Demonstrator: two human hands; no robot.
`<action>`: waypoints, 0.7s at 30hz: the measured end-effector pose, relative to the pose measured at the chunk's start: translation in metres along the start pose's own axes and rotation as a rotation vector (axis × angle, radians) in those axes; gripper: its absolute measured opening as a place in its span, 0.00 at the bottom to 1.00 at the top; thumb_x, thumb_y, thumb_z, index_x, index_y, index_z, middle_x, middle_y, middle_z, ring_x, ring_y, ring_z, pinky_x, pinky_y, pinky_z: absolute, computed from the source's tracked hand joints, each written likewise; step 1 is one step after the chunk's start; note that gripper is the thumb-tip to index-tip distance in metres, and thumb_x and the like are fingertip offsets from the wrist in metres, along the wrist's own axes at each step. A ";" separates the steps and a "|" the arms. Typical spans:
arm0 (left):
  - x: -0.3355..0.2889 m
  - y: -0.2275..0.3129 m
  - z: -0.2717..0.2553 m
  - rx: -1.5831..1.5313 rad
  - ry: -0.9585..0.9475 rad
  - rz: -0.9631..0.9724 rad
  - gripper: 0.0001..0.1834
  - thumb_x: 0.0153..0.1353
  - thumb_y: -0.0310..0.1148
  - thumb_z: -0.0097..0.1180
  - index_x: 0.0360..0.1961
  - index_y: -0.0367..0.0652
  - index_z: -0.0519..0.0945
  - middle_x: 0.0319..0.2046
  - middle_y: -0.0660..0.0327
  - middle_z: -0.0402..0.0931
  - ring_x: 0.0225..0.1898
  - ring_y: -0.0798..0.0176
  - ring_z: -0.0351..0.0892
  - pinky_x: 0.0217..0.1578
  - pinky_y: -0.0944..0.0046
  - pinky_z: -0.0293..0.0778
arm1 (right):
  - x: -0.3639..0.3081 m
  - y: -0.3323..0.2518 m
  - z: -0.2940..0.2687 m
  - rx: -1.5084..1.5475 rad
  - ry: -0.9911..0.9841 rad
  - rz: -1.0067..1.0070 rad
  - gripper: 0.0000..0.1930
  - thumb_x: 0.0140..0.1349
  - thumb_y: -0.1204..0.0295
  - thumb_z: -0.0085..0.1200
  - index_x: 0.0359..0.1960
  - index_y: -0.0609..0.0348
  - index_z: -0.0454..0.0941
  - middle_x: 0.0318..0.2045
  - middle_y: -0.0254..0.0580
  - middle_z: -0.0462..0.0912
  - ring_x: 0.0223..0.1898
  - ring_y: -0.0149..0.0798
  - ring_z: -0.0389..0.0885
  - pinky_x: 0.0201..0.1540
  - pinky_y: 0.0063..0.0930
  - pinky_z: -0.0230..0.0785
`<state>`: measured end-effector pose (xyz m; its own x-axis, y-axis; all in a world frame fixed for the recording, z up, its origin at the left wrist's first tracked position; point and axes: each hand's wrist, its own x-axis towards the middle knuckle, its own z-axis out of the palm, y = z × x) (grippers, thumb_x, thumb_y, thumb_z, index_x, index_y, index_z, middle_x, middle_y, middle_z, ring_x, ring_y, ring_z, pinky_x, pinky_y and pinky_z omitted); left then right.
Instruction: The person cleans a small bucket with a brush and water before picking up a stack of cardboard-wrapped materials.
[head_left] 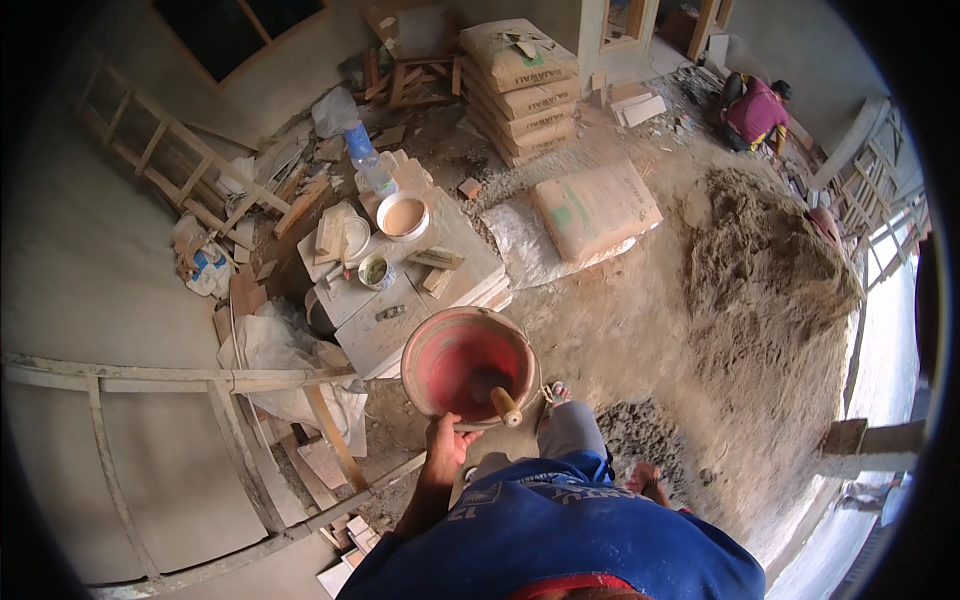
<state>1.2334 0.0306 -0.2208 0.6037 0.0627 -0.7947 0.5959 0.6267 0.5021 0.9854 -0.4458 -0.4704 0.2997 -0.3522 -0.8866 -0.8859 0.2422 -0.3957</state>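
Observation:
My left hand (447, 440) grips the near rim of a round bucket (465, 345), reddish inside with a greyish, crusted rim. The bucket is held out in front of my body, tipped so its inside shows. A tool with a turned wooden handle (506, 406) rests in it, the handle sticking out over the near right rim. The tool's lower end is dark and hard to make out. Down by my right side is my right hand (648, 478), partly hidden by my blue shirt; its fingers do not show clearly.
Ahead left, a stack of tiles (370, 330) bears a tub of tan liquid (403, 215) and a bottle (370, 165). Stacked cement bags (520, 90) and a lone bag (595, 210) lie beyond. A sand heap (755, 260), a crouching person (755, 112) and a wooden ladder (165, 150) flank the room.

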 end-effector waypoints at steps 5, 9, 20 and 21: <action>-0.002 0.017 0.054 -0.037 -0.062 0.005 0.17 0.59 0.34 0.48 0.48 0.40 0.67 0.46 0.52 0.73 0.49 0.52 0.74 0.46 0.45 0.73 | -0.012 -0.233 -0.046 0.179 0.087 -0.233 0.20 0.64 0.63 0.43 0.55 0.59 0.66 0.39 0.51 0.77 0.25 0.47 0.79 0.21 0.40 0.72; -0.008 0.041 0.100 -0.052 0.006 0.027 0.17 0.59 0.34 0.47 0.49 0.39 0.68 0.45 0.53 0.73 0.46 0.53 0.76 0.46 0.46 0.74 | -0.039 -0.347 -0.066 0.031 0.203 -0.377 0.20 0.66 0.71 0.43 0.60 0.54 0.64 0.41 0.48 0.77 0.28 0.42 0.80 0.27 0.35 0.76; 0.079 0.089 0.029 -0.284 0.105 0.056 0.23 0.54 0.30 0.49 0.52 0.38 0.64 0.47 0.50 0.67 0.48 0.46 0.73 0.45 0.40 0.74 | 0.002 -0.301 0.026 -0.086 0.015 -0.075 0.23 0.61 0.63 0.46 0.59 0.39 0.63 0.39 0.43 0.74 0.31 0.49 0.77 0.32 0.47 0.74; 0.102 0.083 0.010 -0.317 0.109 0.044 0.23 0.54 0.30 0.50 0.52 0.39 0.64 0.46 0.50 0.67 0.48 0.45 0.72 0.44 0.40 0.75 | -0.001 -0.291 0.037 -0.094 -0.033 -0.045 0.22 0.60 0.62 0.46 0.58 0.38 0.64 0.39 0.43 0.74 0.31 0.50 0.77 0.33 0.47 0.73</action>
<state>1.3497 0.0818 -0.2568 0.5549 0.1672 -0.8149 0.3658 0.8308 0.4196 1.2566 -0.4823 -0.3633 0.3504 -0.3309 -0.8762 -0.8999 0.1406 -0.4129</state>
